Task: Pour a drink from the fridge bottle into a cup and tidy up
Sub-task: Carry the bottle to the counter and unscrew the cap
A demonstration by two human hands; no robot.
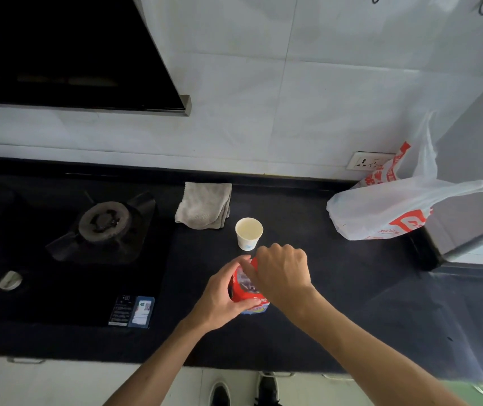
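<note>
Left hand (225, 297) grips the bottle (244, 284) standing on the table (322, 288) just short of the cup (249, 233). Right hand (281, 273) curls over its top, apparently unscrewing or resealing it. Next comes a steady twist, bottle kept upright.

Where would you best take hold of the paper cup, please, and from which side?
Round its side wall below the rim, coming from the right: the paper cup stands upright, open-topped, with the folded cloth close at its left.

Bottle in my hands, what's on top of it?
The right hand curls over the top of the bottle, while the left hand grips its red label. Any cap is hidden beneath it.
</note>
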